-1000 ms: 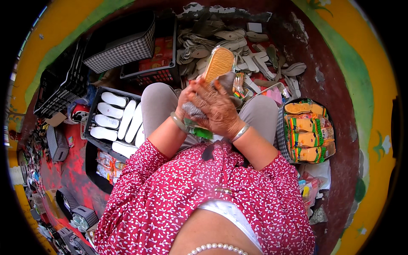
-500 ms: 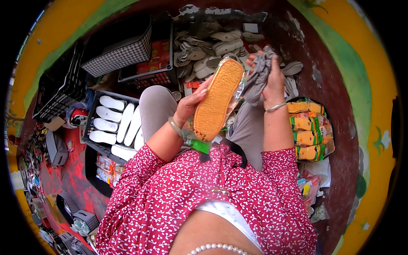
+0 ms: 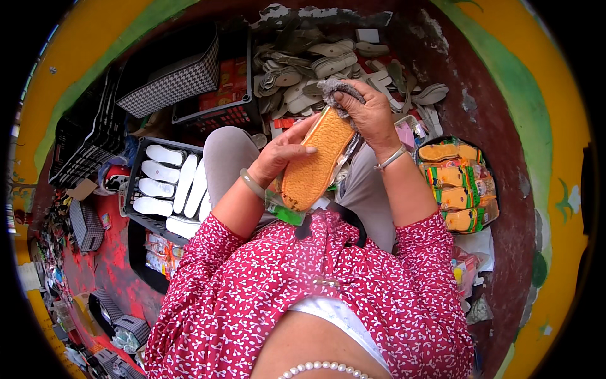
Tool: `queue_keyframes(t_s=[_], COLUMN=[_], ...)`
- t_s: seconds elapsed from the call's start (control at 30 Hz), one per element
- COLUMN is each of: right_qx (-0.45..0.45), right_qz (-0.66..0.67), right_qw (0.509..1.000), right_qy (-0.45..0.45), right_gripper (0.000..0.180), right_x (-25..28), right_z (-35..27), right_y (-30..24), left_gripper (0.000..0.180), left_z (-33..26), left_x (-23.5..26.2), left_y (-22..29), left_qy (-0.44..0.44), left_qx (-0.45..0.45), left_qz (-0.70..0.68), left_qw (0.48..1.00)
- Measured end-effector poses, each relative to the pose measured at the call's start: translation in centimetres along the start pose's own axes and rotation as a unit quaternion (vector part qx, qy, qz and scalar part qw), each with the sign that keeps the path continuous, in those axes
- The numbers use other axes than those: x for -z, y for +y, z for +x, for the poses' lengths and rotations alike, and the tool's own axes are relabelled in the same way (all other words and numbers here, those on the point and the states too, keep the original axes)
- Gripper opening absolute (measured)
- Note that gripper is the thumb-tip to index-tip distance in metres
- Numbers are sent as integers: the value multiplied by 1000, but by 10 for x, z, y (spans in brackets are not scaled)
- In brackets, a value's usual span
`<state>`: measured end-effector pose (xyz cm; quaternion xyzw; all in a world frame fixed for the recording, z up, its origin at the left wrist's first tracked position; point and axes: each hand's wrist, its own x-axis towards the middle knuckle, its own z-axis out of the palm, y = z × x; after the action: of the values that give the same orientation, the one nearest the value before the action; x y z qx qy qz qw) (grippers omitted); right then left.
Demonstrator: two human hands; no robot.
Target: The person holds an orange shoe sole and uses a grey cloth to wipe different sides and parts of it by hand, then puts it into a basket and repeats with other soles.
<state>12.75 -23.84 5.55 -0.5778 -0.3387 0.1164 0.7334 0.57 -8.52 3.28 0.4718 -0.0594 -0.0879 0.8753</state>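
Note:
An orange fleecy insole [image 3: 319,161] lies tilted in front of me, with a clear plastic wrapper and a green label [image 3: 288,215] around its lower end. My left hand [image 3: 278,158] is closed on the insole's left edge, its thumb lying across the fleecy face. At the top end, my right hand [image 3: 372,117] grips a crumpled grey cloth [image 3: 334,91] and presses it to the insole's tip. Its fingertips are partly hidden by the cloth.
Left of my knee stands a dark crate [image 3: 134,183] with several white insoles. Loose insoles [image 3: 297,95] pile up ahead. Right, a tub holds packaged orange insoles [image 3: 451,196]. A checked basket [image 3: 177,82] and black crates [image 3: 85,145] stand at the far left.
My right hand has moved left and turned over, bringing the grey cloth from beside the insole onto its top end. The left thumb has slid further across the face.

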Motion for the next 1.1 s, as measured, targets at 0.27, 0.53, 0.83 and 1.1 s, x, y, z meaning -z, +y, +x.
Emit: queue_keyframes(t_s=[0.27, 0.53, 0.83, 1.1], right_qx=[-91, -144, -63, 21], right_qz=[223, 451, 330, 22], right_qw=[959, 867, 936, 987], right_qy=[152, 157, 109, 158], right_gripper=[35, 43, 23, 21], right_x=[39, 28, -7, -23], right_z=[12, -13, -21, -28], right_y=[22, 9, 29, 42], left_gripper=[61, 57, 55, 41], left_z=[-2, 6, 5, 22], left_x=[-13, 1, -3, -2], left_y=[6, -5, -31, -15], left_qy=[21, 55, 55, 116], left_qx=[-9, -120, -168, -95], left_qz=[4, 76, 104, 167], left_qw=[1000, 988, 979, 974])
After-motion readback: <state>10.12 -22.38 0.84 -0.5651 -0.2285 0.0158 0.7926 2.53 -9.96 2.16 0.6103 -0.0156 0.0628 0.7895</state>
